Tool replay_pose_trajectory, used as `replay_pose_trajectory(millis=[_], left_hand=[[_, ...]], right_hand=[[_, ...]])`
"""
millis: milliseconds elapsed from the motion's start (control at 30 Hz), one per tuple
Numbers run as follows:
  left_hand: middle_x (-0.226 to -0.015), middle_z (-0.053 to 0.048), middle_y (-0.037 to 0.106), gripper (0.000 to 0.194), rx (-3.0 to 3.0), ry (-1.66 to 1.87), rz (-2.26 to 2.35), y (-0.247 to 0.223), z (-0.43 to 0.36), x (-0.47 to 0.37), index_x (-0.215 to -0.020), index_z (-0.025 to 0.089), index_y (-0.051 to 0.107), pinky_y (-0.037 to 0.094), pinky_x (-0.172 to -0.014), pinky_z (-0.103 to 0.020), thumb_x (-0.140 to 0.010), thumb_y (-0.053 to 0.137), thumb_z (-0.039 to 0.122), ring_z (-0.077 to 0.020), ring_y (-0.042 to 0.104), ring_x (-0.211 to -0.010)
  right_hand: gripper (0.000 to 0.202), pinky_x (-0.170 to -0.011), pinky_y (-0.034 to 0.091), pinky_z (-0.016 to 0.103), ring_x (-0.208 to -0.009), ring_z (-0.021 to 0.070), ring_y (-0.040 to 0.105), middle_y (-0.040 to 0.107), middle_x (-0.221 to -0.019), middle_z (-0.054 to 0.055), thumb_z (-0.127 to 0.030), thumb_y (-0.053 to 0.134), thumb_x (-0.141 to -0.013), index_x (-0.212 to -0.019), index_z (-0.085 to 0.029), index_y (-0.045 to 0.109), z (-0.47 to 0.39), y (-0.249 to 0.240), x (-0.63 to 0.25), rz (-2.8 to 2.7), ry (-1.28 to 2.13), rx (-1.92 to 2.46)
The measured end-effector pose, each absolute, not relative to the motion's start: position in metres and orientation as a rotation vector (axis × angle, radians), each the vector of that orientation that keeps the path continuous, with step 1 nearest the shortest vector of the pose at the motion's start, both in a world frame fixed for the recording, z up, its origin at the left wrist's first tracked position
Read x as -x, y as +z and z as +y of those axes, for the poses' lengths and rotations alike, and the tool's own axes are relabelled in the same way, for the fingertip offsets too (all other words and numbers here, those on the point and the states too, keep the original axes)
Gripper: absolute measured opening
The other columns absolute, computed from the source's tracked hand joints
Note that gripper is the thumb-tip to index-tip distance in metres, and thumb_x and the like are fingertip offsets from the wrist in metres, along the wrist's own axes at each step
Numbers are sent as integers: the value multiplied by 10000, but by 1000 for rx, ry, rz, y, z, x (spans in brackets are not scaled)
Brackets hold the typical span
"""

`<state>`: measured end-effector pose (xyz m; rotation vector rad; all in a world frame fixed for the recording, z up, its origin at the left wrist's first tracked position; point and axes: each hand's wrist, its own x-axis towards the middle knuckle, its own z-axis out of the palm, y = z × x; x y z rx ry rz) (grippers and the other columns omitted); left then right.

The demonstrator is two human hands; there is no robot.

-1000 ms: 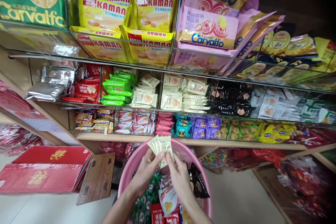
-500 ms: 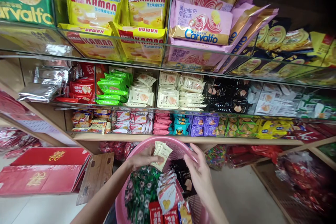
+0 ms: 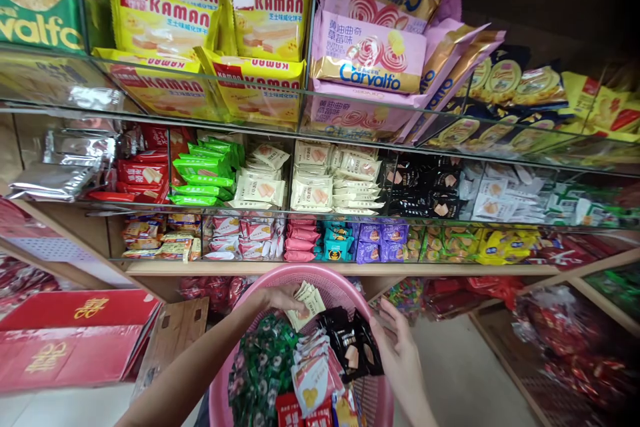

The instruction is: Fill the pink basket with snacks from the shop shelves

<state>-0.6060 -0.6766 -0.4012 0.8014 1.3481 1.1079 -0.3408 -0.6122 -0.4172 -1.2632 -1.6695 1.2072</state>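
A pink plastic basket (image 3: 300, 271) stands low in front of me, holding wrapped snacks. My left hand (image 3: 281, 299) is closed on several cream snack packets (image 3: 309, 303), inside the basket near its far side. At the right rim, my right hand (image 3: 397, 340) has its fingers stretched out, close beside black snack packets (image 3: 350, 347); whether it touches them or the rim I cannot tell. Green-wrapped pieces (image 3: 263, 367) fill the basket's left. White and pink packets (image 3: 313, 373) lie in the middle, with red packets (image 3: 305, 411) near the front edge.
Glass-fronted shelves hold yellow wafer packs (image 3: 170, 20), pink cookie packs (image 3: 370, 47), green packets (image 3: 203, 170) and purple packets (image 3: 383, 240). Red boxes (image 3: 70, 333) and a wooden board (image 3: 173, 333) are at left. Bagged red goods (image 3: 555, 320) sit at lower right.
The view has shifted slightly right. My left hand has lowered the cream packets further into the basket. My right hand has slid down beside the rim, and the black packets show more fully.
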Motion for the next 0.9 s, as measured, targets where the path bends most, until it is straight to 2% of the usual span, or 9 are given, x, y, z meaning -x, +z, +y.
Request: replay_pose_trajectory(millis=[167, 367, 500, 600, 733, 900], left_hand=[[-850, 2, 702, 423, -673, 1442, 1316, -382, -676, 596, -1032, 283, 670, 494, -816, -381, -615, 701, 353, -294, 597, -990], [-850, 2, 713, 408, -714, 1465, 1374, -386, -730, 586, -974, 275, 695, 491, -827, -381, -572, 744, 327, -304, 597, -993], [-790, 2, 712, 309, -791, 1294, 1446, -391, -724, 589, -879, 237, 705, 496, -806, -390, -584, 760, 314, -294, 615, -940], [-831, -6, 695, 226, -815, 1153, 1442, -393, -693, 593, -868, 200, 685, 512, -764, -358, -696, 712, 345, -250, 632, -895], [-981, -20, 652, 285, -830, 1115, 1450, -403, -674, 598, -958, 134, 630, 519, -785, -355, -855, 553, 389, -198, 624, -891], [-998, -30, 652, 288, -873, 1121, 1556, -419, -678, 601, -970, 141, 625, 512, -797, -361, -861, 544, 395, -190, 621, -900]], right_hand=[[540, -964, 405, 464, -1157, 289, 497, 542, -1252, 122, -520, 578, -742, -1187, -221, 512, -613, -430, 332, -1670, 1188, 1324], [546, -970, 396, 462, -1147, 286, 504, 548, -1242, 125, -542, 561, -741, -1177, -217, 506, -612, -434, 329, -1639, 1159, 1348], [562, -961, 400, 472, -1141, 291, 501, 533, -1251, 140, -556, 558, -733, -1167, -205, 496, -612, -431, 330, -1602, 1131, 1347], [557, -963, 399, 474, -1137, 290, 505, 537, -1247, 137, -553, 564, -731, -1167, -213, 499, -612, -433, 332, -1596, 1154, 1352], [564, -987, 383, 480, -1147, 292, 505, 541, -1249, 134, -555, 571, -729, -1173, -215, 502, -614, -439, 332, -1586, 1179, 1359], [570, -994, 388, 467, -1158, 281, 506, 533, -1263, 140, -537, 578, -741, -1199, -215, 473, -617, -443, 334, -1554, 1204, 1333]])
